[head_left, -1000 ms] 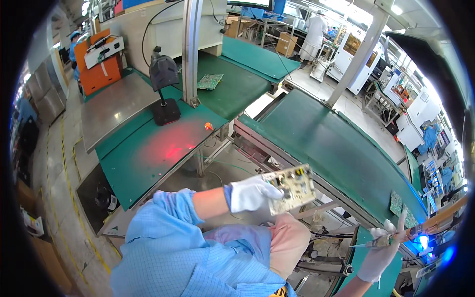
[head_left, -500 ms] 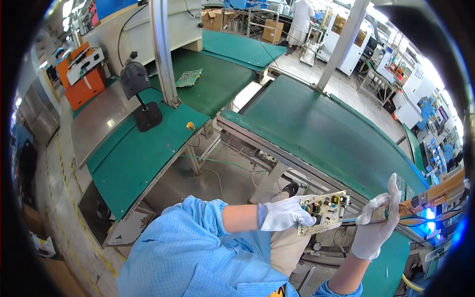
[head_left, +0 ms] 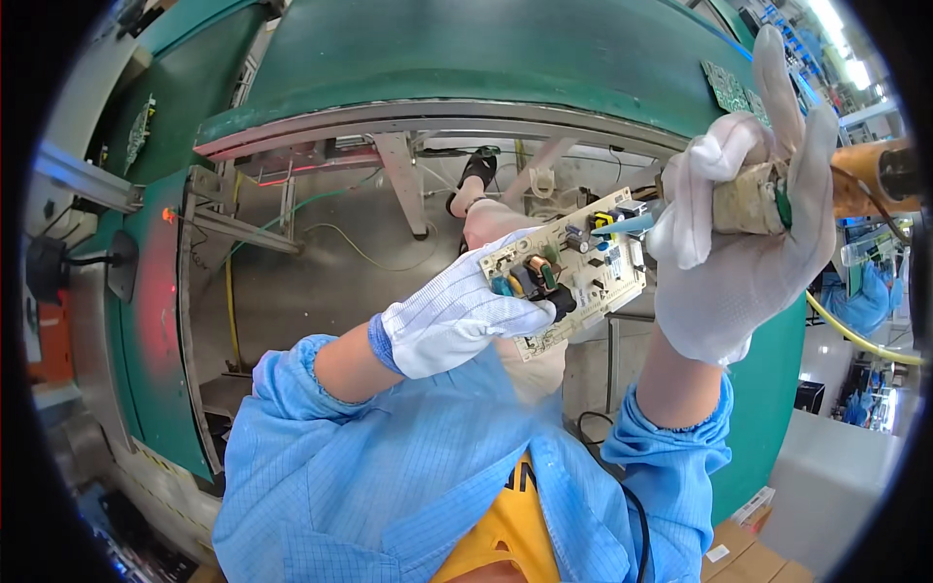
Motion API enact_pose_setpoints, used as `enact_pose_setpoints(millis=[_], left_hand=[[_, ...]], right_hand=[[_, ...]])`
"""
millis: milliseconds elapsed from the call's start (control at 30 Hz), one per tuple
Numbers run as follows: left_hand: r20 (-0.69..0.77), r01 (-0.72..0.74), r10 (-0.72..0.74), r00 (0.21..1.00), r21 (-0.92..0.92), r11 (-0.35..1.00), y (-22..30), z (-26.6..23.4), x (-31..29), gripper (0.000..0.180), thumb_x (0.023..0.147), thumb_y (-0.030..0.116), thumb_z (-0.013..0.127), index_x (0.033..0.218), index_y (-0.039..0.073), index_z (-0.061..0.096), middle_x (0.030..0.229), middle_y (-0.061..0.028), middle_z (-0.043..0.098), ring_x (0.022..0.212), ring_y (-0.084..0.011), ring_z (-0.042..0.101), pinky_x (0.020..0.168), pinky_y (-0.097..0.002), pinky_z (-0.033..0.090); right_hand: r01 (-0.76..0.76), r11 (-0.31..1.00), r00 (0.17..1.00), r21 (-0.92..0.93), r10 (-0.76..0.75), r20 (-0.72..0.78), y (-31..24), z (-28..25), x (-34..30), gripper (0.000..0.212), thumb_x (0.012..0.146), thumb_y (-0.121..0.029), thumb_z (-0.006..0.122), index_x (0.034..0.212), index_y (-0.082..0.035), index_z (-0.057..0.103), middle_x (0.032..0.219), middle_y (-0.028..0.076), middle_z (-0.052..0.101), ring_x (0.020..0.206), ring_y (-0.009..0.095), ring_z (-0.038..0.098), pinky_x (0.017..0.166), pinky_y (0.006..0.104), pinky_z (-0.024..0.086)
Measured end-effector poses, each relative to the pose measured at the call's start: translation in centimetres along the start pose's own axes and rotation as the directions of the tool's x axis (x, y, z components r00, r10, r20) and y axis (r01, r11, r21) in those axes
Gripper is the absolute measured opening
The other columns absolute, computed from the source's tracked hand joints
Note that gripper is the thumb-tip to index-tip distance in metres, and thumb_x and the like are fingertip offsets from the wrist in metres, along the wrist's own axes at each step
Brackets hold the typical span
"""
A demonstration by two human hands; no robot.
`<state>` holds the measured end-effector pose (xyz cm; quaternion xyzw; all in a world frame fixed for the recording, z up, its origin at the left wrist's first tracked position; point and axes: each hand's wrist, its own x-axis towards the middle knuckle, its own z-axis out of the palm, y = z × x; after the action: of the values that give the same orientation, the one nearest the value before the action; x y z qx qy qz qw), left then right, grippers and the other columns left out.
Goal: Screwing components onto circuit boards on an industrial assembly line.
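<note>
My left hand, in a white glove, holds a beige circuit board by its left end, with the thumb over the component side. The board tilts up to the right and carries capacitors, coils and a yellow transformer. My right hand, also gloved, is closed round a worn, tape-wrapped tool, with one finger pointing up. A pale blue tapered nozzle reaches from this hand to above the board's upper right part. Whether its tip touches the board I cannot tell.
A green conveyor crosses ahead, with green circuit boards at its right. A brown tube runs behind the tool. A green-topped table stands left. A yellow hose and a person in blue are at right.
My view has turned right and down, so the board and both hands appear nearer the middle. The nozzle now shows over the board. Both hands keep their holds.
</note>
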<state>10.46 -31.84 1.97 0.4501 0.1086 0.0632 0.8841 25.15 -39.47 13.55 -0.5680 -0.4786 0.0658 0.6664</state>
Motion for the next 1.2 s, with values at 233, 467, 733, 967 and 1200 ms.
enact_pose_setpoints(millis=[233, 467, 733, 967, 1200], left_hand=[[0.023, -0.005, 0.009, 1.000, -0.155, 0.988, -1.5, 0.7, 0.1, 0.061, 0.086, 0.011, 0.068, 0.140, 0.001, 0.041, 0.124, -0.0082, 0.059, 0.114, -0.0145, 0.054, 0.097, -0.0283, 0.044], [0.070, -0.062, 0.076, 0.995, -0.182, 0.981, -1.8, 0.9, 0.7, 0.064, 0.085, 0.014, 0.072, 0.140, 0.001, 0.041, 0.125, -0.0072, 0.059, 0.115, -0.0142, 0.052, 0.099, -0.0283, 0.041], [0.064, -0.025, 0.039, 0.997, -0.197, 0.980, -2.4, 0.4, 0.8, 0.064, 0.085, 0.014, 0.072, 0.139, -0.001, 0.042, 0.125, -0.0074, 0.059, 0.115, -0.0138, 0.052, 0.099, -0.0282, 0.041], [0.027, 0.018, -0.014, 1.000, -0.138, 0.990, -2.3, -0.1, 0.2, 0.062, 0.085, 0.012, 0.071, 0.138, -0.002, 0.042, 0.125, -0.0089, 0.058, 0.114, -0.0141, 0.054, 0.100, -0.0288, 0.041], [0.007, 0.037, -0.037, 0.999, -0.285, 0.958, -1.5, 0.4, -0.1, 0.065, 0.080, 0.004, 0.070, 0.138, -0.002, 0.043, 0.128, -0.0114, 0.057, 0.118, -0.0202, 0.055, 0.102, -0.0336, 0.042]], right_hand=[[0.003, 0.998, 0.997, 0.057, -0.008, 0.075, 0.6, -1.2, -0.1, 0.058, 0.102, -0.036, 0.033, 0.134, 0.011, 0.042, 0.084, 0.011, 0.064, 0.047, 0.006, 0.050, 0.039, 0.0185, 0.038], [0.015, 0.993, 0.990, 0.114, -0.031, 0.135, 0.7, -1.5, 0.0, 0.061, 0.100, -0.039, 0.033, 0.132, 0.012, 0.045, 0.083, 0.011, 0.063, 0.048, 0.005, 0.051, 0.040, 0.0193, 0.038], [-0.047, 0.953, 0.992, -0.300, 0.010, -0.124, -0.6, 0.0, -0.2, 0.066, 0.098, -0.046, 0.034, 0.127, 0.011, 0.050, 0.071, 0.006, 0.059, 0.044, 0.008, 0.048, 0.039, 0.0222, 0.036], [0.005, 0.966, 0.989, 0.258, -0.043, 0.141, 0.5, -1.4, 0.4, 0.068, 0.099, -0.048, 0.030, 0.123, 0.011, 0.054, 0.063, 0.004, 0.055, 0.045, 0.008, 0.048, 0.040, 0.0221, 0.034], [0.192, 0.945, 0.938, 0.264, -0.256, 0.232, 2.2, -2.5, 0.9, 0.049, 0.101, -0.033, 0.034, 0.128, 0.003, 0.054, 0.087, 0.014, 0.063, 0.059, 0.010, 0.055, 0.043, 0.0218, 0.042]])
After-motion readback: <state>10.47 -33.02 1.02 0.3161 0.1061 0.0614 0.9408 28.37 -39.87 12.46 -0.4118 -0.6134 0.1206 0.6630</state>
